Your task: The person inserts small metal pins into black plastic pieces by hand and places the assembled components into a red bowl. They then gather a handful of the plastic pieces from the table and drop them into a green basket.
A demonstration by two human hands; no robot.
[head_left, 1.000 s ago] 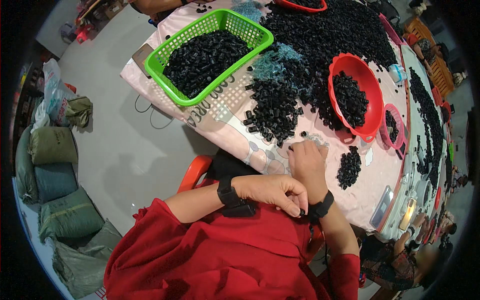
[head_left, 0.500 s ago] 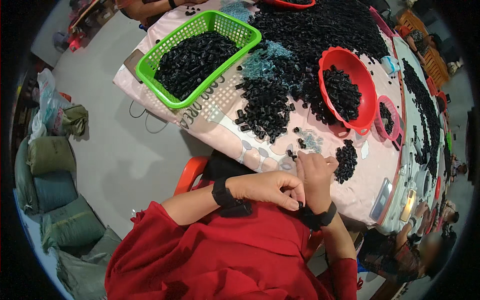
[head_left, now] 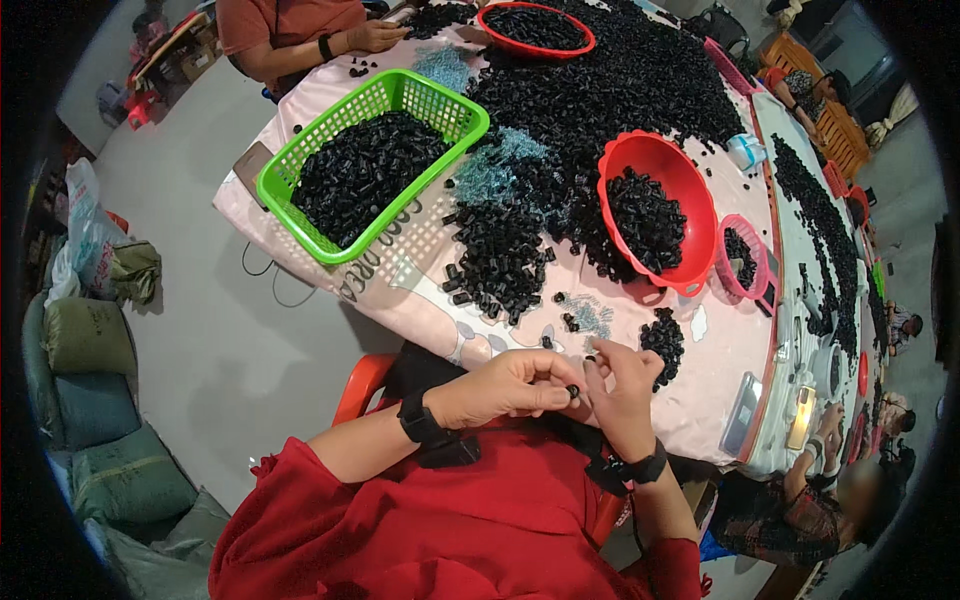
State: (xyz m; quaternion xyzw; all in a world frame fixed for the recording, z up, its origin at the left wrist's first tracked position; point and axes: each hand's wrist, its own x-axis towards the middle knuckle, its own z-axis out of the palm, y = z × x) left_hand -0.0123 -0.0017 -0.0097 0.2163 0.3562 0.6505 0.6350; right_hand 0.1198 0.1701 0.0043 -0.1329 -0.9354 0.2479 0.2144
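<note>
My left hand (head_left: pixel 500 388) is closed in a pinch on a small black plastic part (head_left: pixel 573 392), its round end facing my right hand. Close beside it, my right hand (head_left: pixel 624 395) is bent at the fingers, with a tiny black piece (head_left: pixel 590 358) at its fingertips. Both hands are just over the near table edge, above my lap. Beyond them lie a few loose black parts (head_left: pixel 570 322) and a small scatter of clear bluish pieces (head_left: pixel 592 316). A little pile of small black pieces (head_left: pixel 662 348) lies right of my right hand.
A green basket (head_left: pixel 474 122) of black parts stands at left on the pink tablecloth (head_left: pixel 400 305). Right of centre are a red bowl (head_left: pixel 690 190) and a pink basket (head_left: pixel 762 262). Across the table, another person's hand (head_left: pixel 375 36) works. Phones lie at right, stuffed sacks (head_left: pixel 130 475) on the floor.
My right hand has drawn back from the tabletop toward me. My left hand has moved up from beside my right wrist to the right fingertips, still pinching its part. The view has shifted slightly.
</note>
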